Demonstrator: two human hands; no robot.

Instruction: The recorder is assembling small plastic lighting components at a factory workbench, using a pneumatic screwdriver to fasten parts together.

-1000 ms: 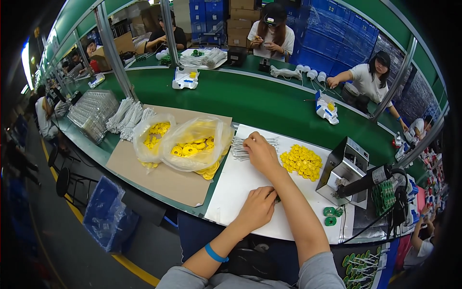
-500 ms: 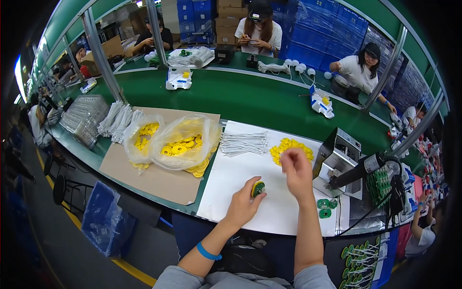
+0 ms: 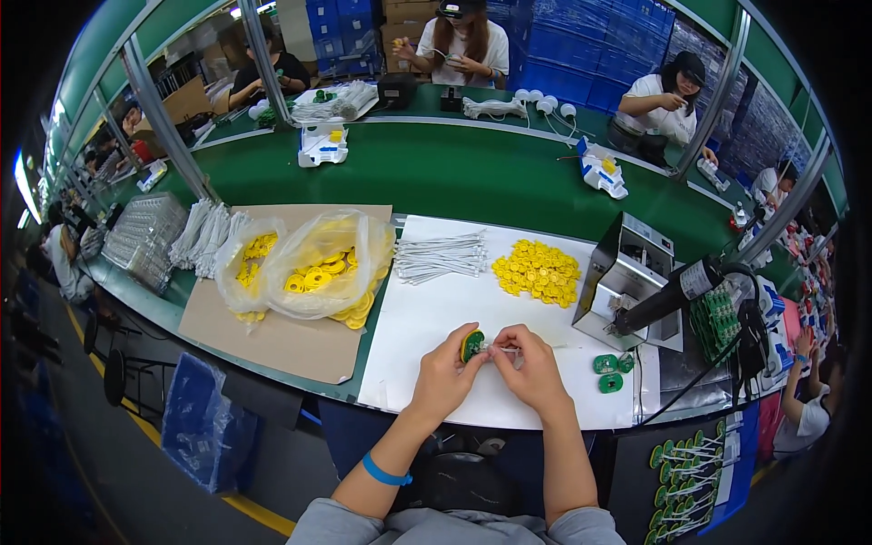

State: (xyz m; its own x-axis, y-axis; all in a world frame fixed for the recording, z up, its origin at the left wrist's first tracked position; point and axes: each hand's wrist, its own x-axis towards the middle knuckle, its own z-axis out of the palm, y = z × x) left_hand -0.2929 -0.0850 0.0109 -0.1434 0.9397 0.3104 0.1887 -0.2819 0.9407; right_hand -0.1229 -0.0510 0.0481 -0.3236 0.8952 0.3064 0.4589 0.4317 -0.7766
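My left hand (image 3: 447, 371) holds a small round green and yellow disc (image 3: 470, 345) on edge over the white sheet (image 3: 427, 318). My right hand (image 3: 530, 365) meets it from the right, its fingertips pinching a thin white cable tie (image 3: 505, 349) at the disc. A bundle of white cable ties (image 3: 440, 258) lies further back on the sheet. To its right is a heap of yellow discs (image 3: 538, 271). A blue band circles my left wrist.
Clear bags of yellow discs (image 3: 313, 268) rest on brown cardboard (image 3: 272, 336) at left. A grey metal machine (image 3: 625, 282) and a mounted black tool (image 3: 668, 295) stand at right, green finished pieces (image 3: 610, 371) beside them. Other people work across the green bench (image 3: 454, 173).
My right hand came back from the cable ties and the yellow heap to join my left hand. Both hands now meet at the green disc near the front of the sheet.
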